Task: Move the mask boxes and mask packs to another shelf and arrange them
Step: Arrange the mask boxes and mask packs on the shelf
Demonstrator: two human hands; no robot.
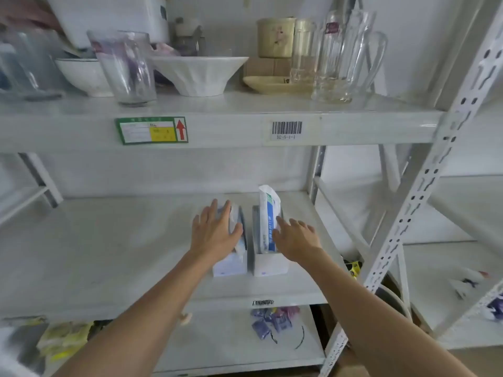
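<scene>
Two white mask boxes stand side by side on the middle shelf [109, 254], their open tops up. My left hand [215, 232] lies flat with spread fingers over the mask packs in the left box [228, 265]. A white and blue mask pack [268, 219] sticks upright out of the right box [269, 263]. My right hand [296, 238] is beside that pack, fingers apart, its index fingertip touching the pack's side. Neither hand grips anything that I can see.
The upper shelf holds glass cups [126, 66], white bowls [200, 73], a cream plate [275, 84] and glass jars [343, 55]. The lower shelf holds purple packets [272, 321] and yellow packs [64, 341]. A perforated steel upright [424, 191] rises at right.
</scene>
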